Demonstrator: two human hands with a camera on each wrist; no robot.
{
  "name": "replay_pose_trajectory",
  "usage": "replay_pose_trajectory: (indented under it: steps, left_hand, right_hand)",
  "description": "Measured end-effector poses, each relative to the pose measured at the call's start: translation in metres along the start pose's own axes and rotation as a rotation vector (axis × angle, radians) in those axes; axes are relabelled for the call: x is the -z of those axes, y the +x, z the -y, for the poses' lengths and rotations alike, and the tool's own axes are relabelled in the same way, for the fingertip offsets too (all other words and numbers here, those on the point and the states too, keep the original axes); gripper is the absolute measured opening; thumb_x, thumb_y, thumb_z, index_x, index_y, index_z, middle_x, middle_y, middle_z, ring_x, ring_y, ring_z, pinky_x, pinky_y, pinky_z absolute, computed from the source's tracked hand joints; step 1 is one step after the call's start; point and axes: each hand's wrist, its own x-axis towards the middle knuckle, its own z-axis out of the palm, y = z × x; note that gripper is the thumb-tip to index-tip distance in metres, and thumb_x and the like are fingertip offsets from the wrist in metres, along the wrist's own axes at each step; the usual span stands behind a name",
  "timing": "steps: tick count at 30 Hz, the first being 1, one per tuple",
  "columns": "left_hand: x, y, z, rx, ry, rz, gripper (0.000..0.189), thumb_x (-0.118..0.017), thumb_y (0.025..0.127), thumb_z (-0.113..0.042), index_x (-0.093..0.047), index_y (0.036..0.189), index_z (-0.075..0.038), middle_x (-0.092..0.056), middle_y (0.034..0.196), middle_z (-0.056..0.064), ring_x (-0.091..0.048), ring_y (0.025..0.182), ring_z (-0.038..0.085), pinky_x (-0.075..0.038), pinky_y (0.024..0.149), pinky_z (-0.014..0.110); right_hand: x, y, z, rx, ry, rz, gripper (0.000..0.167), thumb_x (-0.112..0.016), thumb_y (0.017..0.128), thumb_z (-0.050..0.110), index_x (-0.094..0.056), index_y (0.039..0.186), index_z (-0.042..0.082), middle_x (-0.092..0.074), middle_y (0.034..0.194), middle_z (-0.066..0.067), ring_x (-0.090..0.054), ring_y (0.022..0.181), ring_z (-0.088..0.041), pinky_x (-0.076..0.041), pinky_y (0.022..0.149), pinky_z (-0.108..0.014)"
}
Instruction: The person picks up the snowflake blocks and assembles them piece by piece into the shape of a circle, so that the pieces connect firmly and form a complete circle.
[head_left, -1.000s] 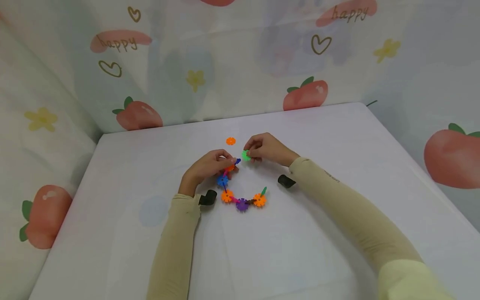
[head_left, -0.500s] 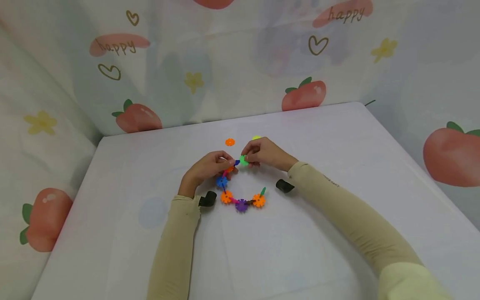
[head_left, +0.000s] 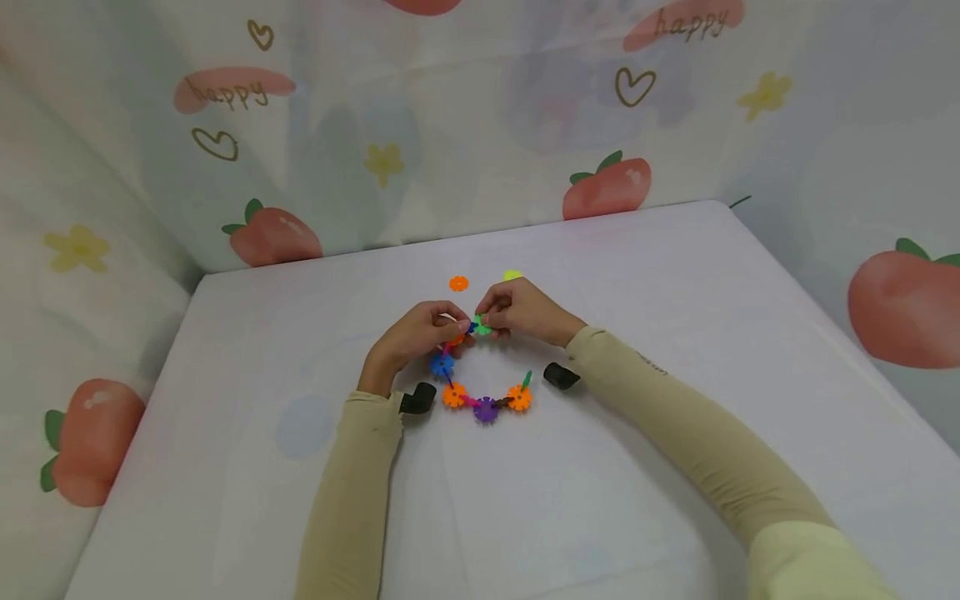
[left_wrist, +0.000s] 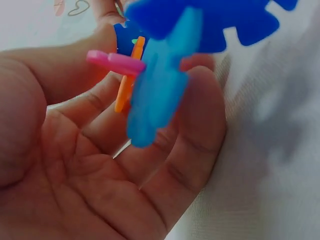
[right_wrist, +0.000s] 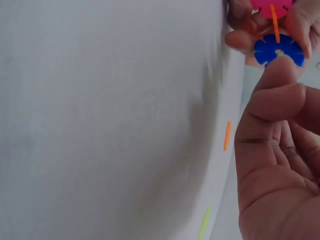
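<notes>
A curved chain of small plastic flower discs (head_left: 480, 400) lies on a white table (head_left: 675, 275). Its upper end is pinched in the curled fingers of the left hand (head_left: 412, 337). Just beside that grip, a green disc (head_left: 481, 326) is pinched between thumb and fingertips of the right hand (head_left: 521, 310) and held against the chain's end. Beyond the hands, apart from them, lie an orange disc (head_left: 458, 283) and a yellow-green disc (head_left: 513, 274). The pieces look light, stiff and smooth; the chain is likely to flex at its joints, so hold is best taken on the flat faces, close to the slot.
</notes>
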Motion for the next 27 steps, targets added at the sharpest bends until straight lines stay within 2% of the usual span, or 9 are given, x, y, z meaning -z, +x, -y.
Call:
replay_pose_trajectory:
  steps: [8, 11, 15, 20, 24, 27]
  left_hand:
    - [0.003, -0.002, 0.0, -0.035, -0.019, 0.059, 0.03, -0.063, 0.111, -0.03, -0.068, 0.125, -0.004, -0.078, 0.101, 0.012, -0.067, 0.083, 0.025, -0.051, 0.087, 0.036]
    - [0.004, -0.002, -0.001, -0.03, -0.029, 0.067, 0.03, -0.062, 0.111, -0.029, -0.068, 0.127, -0.004, -0.077, 0.102, 0.013, -0.067, 0.083, 0.025, -0.053, 0.087, 0.036]
    - [0.005, -0.003, -0.002, -0.004, -0.042, 0.075, 0.033, -0.061, 0.112, -0.029, -0.066, 0.134, -0.005, -0.077, 0.105, 0.013, -0.068, 0.084, 0.024, -0.054, 0.085, 0.035]
    - [0.007, -0.005, -0.003, 0.019, -0.036, 0.086, 0.037, -0.06, 0.112, -0.027, -0.063, 0.145, -0.01, -0.076, 0.105, 0.013, -0.069, 0.086, 0.025, -0.055, 0.085, 0.034]
    - [0.01, -0.007, -0.003, 0.032, 0.017, 0.074, 0.039, -0.059, 0.112, -0.026, -0.063, 0.149, -0.016, -0.075, 0.105, 0.012, -0.067, 0.09, 0.025, -0.055, 0.084, 0.035]
    - [0.012, -0.008, -0.004, 0.039, 0.048, 0.058, 0.039, -0.058, 0.112, -0.026, -0.062, 0.15, -0.018, -0.073, 0.108, 0.012, -0.065, 0.095, 0.026, -0.056, 0.086, 0.036]
  right_hand:
    - [0.012, 0.003, 0.002, 0.005, -0.041, 0.006, 0.017, -0.068, 0.105, 0.01, -0.076, 0.114, -0.003, -0.074, 0.094, -0.013, -0.067, 0.076, -0.028, -0.053, 0.068, -0.031]
    - [0.021, 0.008, 0.005, 0.005, -0.074, -0.026, 0.023, -0.066, 0.108, 0.015, -0.074, 0.117, -0.005, -0.074, 0.099, -0.017, -0.068, 0.081, -0.033, -0.052, 0.068, -0.03]
    - [0.037, 0.017, 0.006, -0.015, -0.11, -0.113, 0.026, -0.065, 0.108, 0.014, -0.072, 0.122, -0.007, -0.074, 0.109, -0.023, -0.068, 0.091, -0.038, -0.051, 0.07, -0.029]
    - [0.057, 0.028, 0.003, -0.071, -0.19, -0.189, 0.027, -0.064, 0.107, 0.012, -0.071, 0.128, -0.004, -0.072, 0.12, -0.02, -0.065, 0.104, -0.036, -0.054, 0.083, -0.036]
    - [0.065, 0.036, -0.001, -0.12, -0.261, -0.194, 0.03, -0.063, 0.106, 0.013, -0.069, 0.132, -0.002, -0.068, 0.13, -0.019, -0.061, 0.116, -0.034, -0.051, 0.096, -0.043]
    - [0.066, 0.043, -0.005, -0.151, -0.328, -0.19, 0.032, -0.063, 0.104, 0.012, -0.068, 0.132, -0.003, -0.065, 0.131, -0.021, -0.059, 0.12, -0.034, -0.048, 0.101, -0.047]
